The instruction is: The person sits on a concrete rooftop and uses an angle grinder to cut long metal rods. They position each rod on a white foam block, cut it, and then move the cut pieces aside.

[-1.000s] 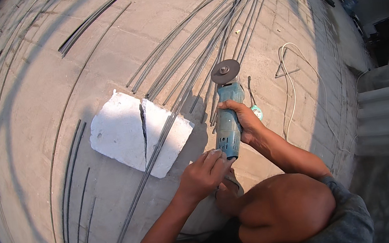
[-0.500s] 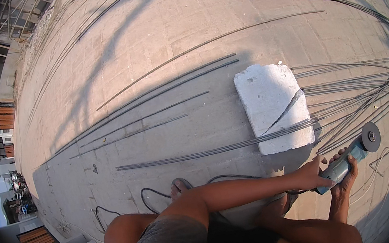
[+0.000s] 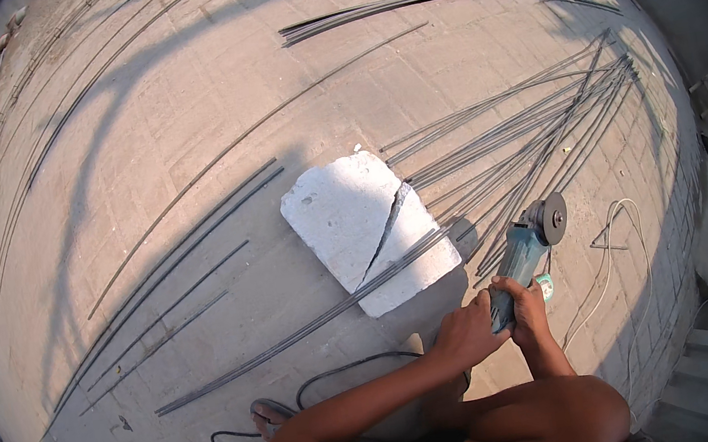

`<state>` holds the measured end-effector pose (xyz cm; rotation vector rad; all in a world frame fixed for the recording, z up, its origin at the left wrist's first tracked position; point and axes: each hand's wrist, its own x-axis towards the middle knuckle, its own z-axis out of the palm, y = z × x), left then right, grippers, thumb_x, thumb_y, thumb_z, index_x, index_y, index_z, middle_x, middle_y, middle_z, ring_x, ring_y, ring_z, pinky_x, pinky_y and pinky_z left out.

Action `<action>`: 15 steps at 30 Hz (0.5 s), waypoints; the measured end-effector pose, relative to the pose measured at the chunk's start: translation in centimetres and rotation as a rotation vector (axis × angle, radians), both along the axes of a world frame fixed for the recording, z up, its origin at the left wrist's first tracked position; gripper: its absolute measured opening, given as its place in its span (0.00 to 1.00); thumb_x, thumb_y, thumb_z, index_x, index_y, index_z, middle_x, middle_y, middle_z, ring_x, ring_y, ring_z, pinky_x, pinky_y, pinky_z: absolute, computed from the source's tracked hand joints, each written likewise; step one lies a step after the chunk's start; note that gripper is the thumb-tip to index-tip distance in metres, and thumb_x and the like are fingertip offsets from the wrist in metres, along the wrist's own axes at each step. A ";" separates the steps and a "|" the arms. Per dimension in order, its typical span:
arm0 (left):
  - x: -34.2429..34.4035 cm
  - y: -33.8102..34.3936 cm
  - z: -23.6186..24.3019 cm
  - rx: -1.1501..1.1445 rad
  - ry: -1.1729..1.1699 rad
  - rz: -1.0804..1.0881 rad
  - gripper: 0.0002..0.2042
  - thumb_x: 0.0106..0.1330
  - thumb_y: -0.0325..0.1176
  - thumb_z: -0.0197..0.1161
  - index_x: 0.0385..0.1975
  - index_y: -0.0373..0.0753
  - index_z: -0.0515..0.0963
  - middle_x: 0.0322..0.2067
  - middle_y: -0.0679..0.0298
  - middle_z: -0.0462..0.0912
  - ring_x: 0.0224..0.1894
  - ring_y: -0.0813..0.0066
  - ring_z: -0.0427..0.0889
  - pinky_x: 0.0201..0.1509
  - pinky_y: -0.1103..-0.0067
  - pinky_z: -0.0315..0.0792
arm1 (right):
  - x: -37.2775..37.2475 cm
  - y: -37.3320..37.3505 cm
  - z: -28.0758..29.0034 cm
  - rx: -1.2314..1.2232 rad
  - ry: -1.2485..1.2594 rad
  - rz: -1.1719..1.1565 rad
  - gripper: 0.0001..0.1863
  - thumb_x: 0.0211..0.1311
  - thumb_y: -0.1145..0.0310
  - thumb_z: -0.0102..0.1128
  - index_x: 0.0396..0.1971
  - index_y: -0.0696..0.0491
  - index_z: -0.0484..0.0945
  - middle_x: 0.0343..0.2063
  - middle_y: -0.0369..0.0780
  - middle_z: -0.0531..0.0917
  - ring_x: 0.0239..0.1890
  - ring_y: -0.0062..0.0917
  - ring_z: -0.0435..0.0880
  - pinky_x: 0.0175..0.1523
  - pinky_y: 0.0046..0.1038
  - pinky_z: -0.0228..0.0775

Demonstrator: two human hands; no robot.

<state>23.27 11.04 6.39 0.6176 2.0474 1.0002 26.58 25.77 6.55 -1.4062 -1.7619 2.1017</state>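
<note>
A blue-grey angle grinder points away from me, its dark round disc at the far end. My left hand is closed around the rear end of its body. My right hand grips the same end from the right side. Left of the grinder lies a cracked white block, apart from the disc. A few thin metal rods rest across the block's near part. Beside my right hand a small green and white round object partly shows.
Many loose rods fan out beyond the block to the right. Another bundle of rods lies farther off, and single rods lie at left. A black cable loops near my foot. A pale cord curls on the paving at right.
The view has turned, so the block and rods sit farther left and tilted. My right hand has shifted from under the grinder's front toward its rear end. Both hands hold it.
</note>
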 end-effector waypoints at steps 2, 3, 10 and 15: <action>-0.5 0.4 0.0 -0.006 0.025 -0.085 0.42 0.64 0.60 0.67 0.65 0.27 0.69 0.38 0.47 0.89 0.42 0.48 0.90 0.46 0.59 0.83 | 0.6 1.1 -0.7 -0.084 0.045 -0.079 0.21 0.55 0.73 0.73 0.46 0.60 0.75 0.33 0.41 0.84 0.29 0.27 0.85 0.37 0.31 0.80; -0.9 0.4 0.3 0.000 0.034 -0.118 0.43 0.65 0.61 0.67 0.66 0.28 0.69 0.38 0.49 0.89 0.42 0.50 0.90 0.46 0.60 0.83 | 0.9 1.9 -1.1 -0.123 0.071 -0.123 0.20 0.55 0.73 0.72 0.45 0.60 0.76 0.32 0.40 0.84 0.28 0.27 0.84 0.36 0.31 0.79; -2.6 -3.2 0.2 0.153 0.060 -0.084 0.32 0.67 0.55 0.70 0.61 0.36 0.80 0.43 0.58 0.91 0.42 0.62 0.92 0.47 0.70 0.83 | -2.8 11.8 -7.1 0.219 0.014 -0.241 0.19 0.49 0.67 0.75 0.39 0.60 0.81 0.30 0.40 0.84 0.27 0.27 0.83 0.34 0.33 0.76; -2.2 -3.4 0.3 0.203 0.029 -0.133 0.26 0.69 0.49 0.71 0.59 0.36 0.81 0.45 0.57 0.90 0.42 0.63 0.92 0.46 0.71 0.83 | -2.5 21.5 -8.4 0.430 -0.131 -0.357 0.16 0.48 0.65 0.74 0.33 0.61 0.83 0.28 0.41 0.86 0.25 0.28 0.83 0.32 0.33 0.75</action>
